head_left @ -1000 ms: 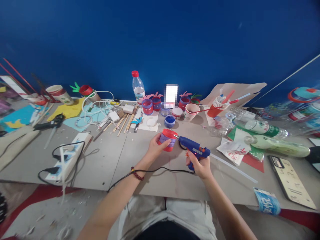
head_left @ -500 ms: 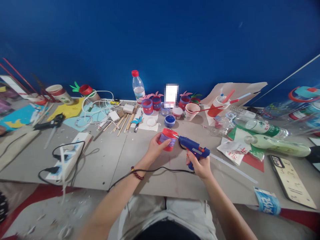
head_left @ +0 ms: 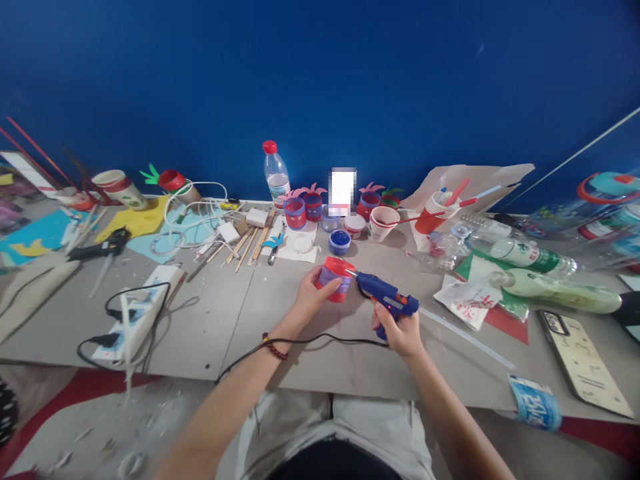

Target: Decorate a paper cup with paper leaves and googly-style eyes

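My left hand [head_left: 314,290] is closed around a small red and purple painted cup [head_left: 336,275], its thumb across the purple band. My right hand [head_left: 397,327] grips the handle of a blue glue gun [head_left: 385,293]. The gun's metal nozzle points left and is at the cup's red rim; whether it touches I cannot tell. A long clear glue stick [head_left: 470,340] sticks out of the gun's back. A black cord [head_left: 310,340] runs from its handle leftward over my left wrist area. Just beyond the cup stands a jar of blue paint [head_left: 340,241].
Painted cups with paper leaves [head_left: 295,212] line the back by a capped bottle [head_left: 277,177]. Paper cups [head_left: 383,223] stand nearby. Left are a power strip [head_left: 145,313], a black glue gun [head_left: 103,245] and wooden sticks [head_left: 245,247]. A phone [head_left: 585,363] and plastic bottles [head_left: 525,253] lie right.
Almost nothing differs. The glue gun has shifted very slightly to the left, its nozzle still at the cup's rim; the left hand and cup hold their place.
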Action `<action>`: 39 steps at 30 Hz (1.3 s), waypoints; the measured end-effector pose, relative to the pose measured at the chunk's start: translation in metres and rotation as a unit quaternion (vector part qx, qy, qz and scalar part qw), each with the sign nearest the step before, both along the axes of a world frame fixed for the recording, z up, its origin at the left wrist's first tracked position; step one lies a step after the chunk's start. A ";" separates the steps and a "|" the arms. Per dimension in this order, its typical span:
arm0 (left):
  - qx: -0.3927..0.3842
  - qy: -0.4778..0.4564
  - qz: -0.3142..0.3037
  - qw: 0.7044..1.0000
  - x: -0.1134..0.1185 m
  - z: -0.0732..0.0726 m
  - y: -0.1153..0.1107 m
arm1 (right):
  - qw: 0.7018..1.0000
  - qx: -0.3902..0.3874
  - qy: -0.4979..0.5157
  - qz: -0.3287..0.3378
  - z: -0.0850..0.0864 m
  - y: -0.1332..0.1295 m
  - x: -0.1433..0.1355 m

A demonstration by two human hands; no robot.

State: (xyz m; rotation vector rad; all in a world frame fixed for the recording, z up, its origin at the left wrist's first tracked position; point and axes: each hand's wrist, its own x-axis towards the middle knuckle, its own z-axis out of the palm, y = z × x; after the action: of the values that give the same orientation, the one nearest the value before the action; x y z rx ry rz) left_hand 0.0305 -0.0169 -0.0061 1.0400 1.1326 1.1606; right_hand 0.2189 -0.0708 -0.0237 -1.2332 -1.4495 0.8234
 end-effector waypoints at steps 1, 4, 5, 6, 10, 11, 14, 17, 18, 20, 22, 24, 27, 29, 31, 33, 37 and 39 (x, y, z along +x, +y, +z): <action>-0.001 -0.002 0.000 1.000 0.000 0.000 0.000 | 1.000 0.000 0.001 0.000 0.000 0.000 0.000; -0.007 -0.010 -0.002 1.000 0.000 -0.002 0.000 | 1.000 0.001 -0.001 0.001 0.000 0.000 0.000; -0.008 -0.011 -0.002 1.000 0.000 -0.002 0.000 | 1.000 0.003 -0.004 0.002 0.000 0.000 0.000; -0.007 -0.011 0.000 1.000 0.000 -0.003 0.000 | 1.000 0.006 -0.007 0.003 0.000 0.000 0.000; -0.004 -0.012 0.006 1.000 0.000 -0.002 0.001 | 1.000 0.007 -0.013 0.006 0.000 0.000 0.001; -0.003 -0.012 0.006 1.000 0.000 -0.002 0.001 | 1.000 0.007 -0.013 0.006 -0.001 0.000 0.001; -0.002 -0.014 0.005 1.000 0.000 -0.002 0.001 | 1.000 0.007 -0.015 0.003 -0.002 0.000 0.001; -0.002 -0.020 0.004 1.000 0.000 -0.003 0.001 | 1.000 0.005 -0.015 0.002 -0.002 -0.001 0.001; -0.001 -0.021 0.004 1.000 0.000 -0.004 0.001 | 1.000 0.005 -0.015 0.001 -0.002 -0.001 0.001; -0.001 -0.020 0.006 1.000 -0.001 -0.005 0.001 | 1.000 0.007 -0.015 0.000 -0.001 0.000 0.001; 0.001 -0.019 0.007 1.000 -0.001 -0.005 0.001 | 1.000 0.011 -0.016 0.001 0.001 0.000 0.001; 0.002 -0.021 0.006 1.000 -0.001 -0.004 0.001 | 1.000 0.015 -0.016 0.001 0.001 0.000 0.000; -0.002 -0.025 0.005 1.000 0.000 -0.003 0.001 | 1.000 0.015 -0.013 -0.001 0.001 0.000 0.000; -0.005 -0.025 0.004 1.000 0.000 -0.003 0.001 | 1.000 0.013 -0.011 0.000 0.001 0.000 0.001; -0.007 -0.025 0.004 1.000 -0.001 -0.003 0.001 | 1.000 0.012 -0.015 0.000 0.000 0.000 0.001; -0.008 -0.024 0.004 1.000 -0.001 -0.003 0.000 | 1.000 0.012 -0.017 0.000 0.000 -0.001 0.002; -0.004 -0.022 0.002 1.000 -0.001 -0.003 0.001 | 1.000 0.009 -0.014 0.000 -0.001 -0.001 0.002; -0.002 -0.019 0.005 1.000 -0.001 -0.002 0.001 | 1.000 0.005 -0.014 -0.002 -0.001 -0.002 0.003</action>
State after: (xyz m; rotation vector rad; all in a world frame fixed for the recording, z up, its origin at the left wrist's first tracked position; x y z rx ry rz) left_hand 0.0294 -0.0159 -0.0083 1.0071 1.1107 1.1804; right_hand 0.2216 -0.0723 -0.0249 -1.2431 -1.4714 0.7984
